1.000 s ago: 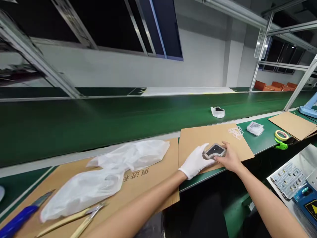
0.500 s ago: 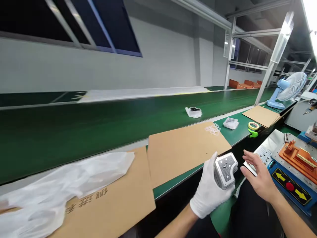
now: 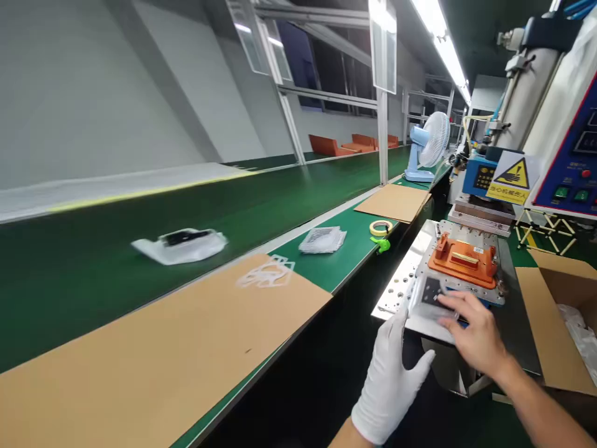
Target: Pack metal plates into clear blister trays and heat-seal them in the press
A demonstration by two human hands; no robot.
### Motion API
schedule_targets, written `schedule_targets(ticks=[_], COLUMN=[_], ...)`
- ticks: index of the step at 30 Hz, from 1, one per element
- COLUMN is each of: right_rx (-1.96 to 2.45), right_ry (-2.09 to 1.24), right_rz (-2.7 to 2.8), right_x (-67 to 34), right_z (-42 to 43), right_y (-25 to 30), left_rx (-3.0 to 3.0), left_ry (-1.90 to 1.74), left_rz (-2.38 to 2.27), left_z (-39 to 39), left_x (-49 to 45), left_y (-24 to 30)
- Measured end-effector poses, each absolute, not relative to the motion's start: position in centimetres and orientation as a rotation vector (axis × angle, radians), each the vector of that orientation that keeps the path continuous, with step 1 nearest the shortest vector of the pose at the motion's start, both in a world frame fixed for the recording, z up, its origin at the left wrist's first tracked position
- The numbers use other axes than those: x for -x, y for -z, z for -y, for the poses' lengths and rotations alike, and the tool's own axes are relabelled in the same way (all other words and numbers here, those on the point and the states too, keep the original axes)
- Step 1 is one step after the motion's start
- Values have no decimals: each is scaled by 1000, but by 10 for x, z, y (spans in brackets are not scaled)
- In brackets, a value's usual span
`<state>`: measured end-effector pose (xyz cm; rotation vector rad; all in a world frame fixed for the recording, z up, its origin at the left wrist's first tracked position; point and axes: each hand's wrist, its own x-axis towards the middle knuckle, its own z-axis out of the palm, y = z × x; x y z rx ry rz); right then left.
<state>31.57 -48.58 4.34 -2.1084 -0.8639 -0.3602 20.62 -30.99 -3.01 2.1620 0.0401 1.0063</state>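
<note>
A grey device casing with a black panel [image 3: 431,295] lies at the near edge of a perforated metal machine plate [image 3: 396,292], slightly blurred. My right hand [image 3: 473,330] rests over its right part, fingers curled on top. My left hand [image 3: 389,386], in a white glove, stands just below it, with the fingertips at the casing's near left edge and the thumb apart. An orange fixture [image 3: 464,261] sits on the plate just beyond the casing. The casing's underside is hidden.
A tan cardboard sheet [image 3: 149,348] covers the green bench at left, beside the moving belt [image 3: 84,292]. A tape roll [image 3: 381,228], green clip [image 3: 382,245], bagged items [image 3: 180,246] and an open cardboard box [image 3: 555,311] lie around. A fan [image 3: 431,146] stands beyond.
My view has swung right. The casing has moved from my left hand down onto the machine plate. My right hand has closed over it, and the glove has dropped lower.
</note>
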Motion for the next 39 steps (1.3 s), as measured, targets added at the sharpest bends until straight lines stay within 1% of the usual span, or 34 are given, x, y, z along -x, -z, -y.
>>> schedule_targets(ticks=[3, 5, 8, 12, 17, 22, 26, 29, 31, 34, 39], right_rx=[2209, 2272, 2395, 2505, 2585, 2585, 2455, 2315, 2251, 2224, 2203], right_ry=[549, 587, 488, 364, 357, 291, 431, 551, 540, 468, 511], right_rz=[802, 780, 726, 767, 945, 973, 874, 548, 381, 333, 333], right_x=[-388, -431, -475, -497, -511, -507, -478, -453, -442, -435, -438], right_z=[524, 538, 542, 534, 526, 523, 540, 563, 576, 581, 568], right_y=[-62, -72, -78, -72, -57, -61, -59, -37, -19, -2, -8], left_rx=[-2244, -2270, -2309, -2410, -2624, -2677, -2707, -2760, -2791, -2761, -2651], left_ry=[-878, -835, -770, -631, -315, 4, 164, 168, 106, 72, 117], left_rz=[3, -69, -161, -215, -195, -186, -347, -385, -433, -513, -558], left_z=[291, 276, 255, 238, 235, 228, 211, 209, 216, 230, 225], left_x=[-209, -212, -224, -257, -315, -349, -357, -365, -375, -389, -374], left_y=[36, 44, 55, 55, 38, 37, 49, 53, 49, 35, 9])
